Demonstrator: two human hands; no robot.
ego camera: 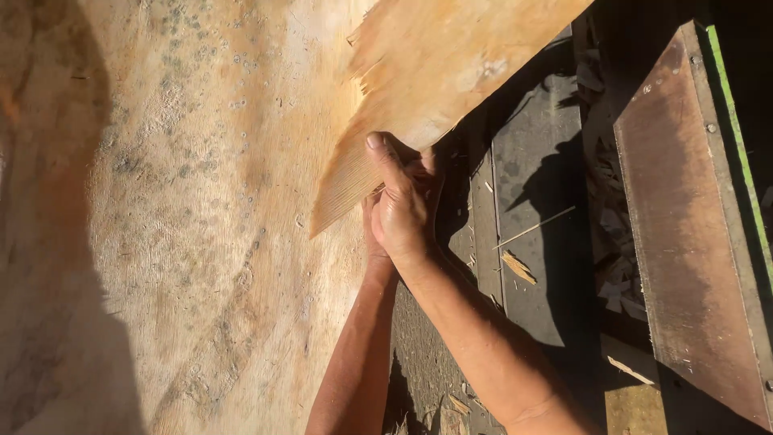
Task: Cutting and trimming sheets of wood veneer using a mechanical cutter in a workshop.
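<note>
My right hand (400, 208) grips the lower edge of a thin, pale wood veneer piece (439, 68), with its thumb pressed flat on the sheet's face. This piece is torn and splintered along its left edge and tilts up toward the top right. My left hand (369, 232) sits just under and behind the right hand and is mostly hidden by it. It seems to clasp the same edge of the piece. Both forearms reach in from the bottom of the view.
A large veneer sheet (201, 242) with grey speckled stains fills the left half, partly in shadow. On the right, a rusty metal plate (684, 225) with a green edge (737, 137) stands over a dark floor (539, 161) strewn with wood slivers (518, 266) and scraps.
</note>
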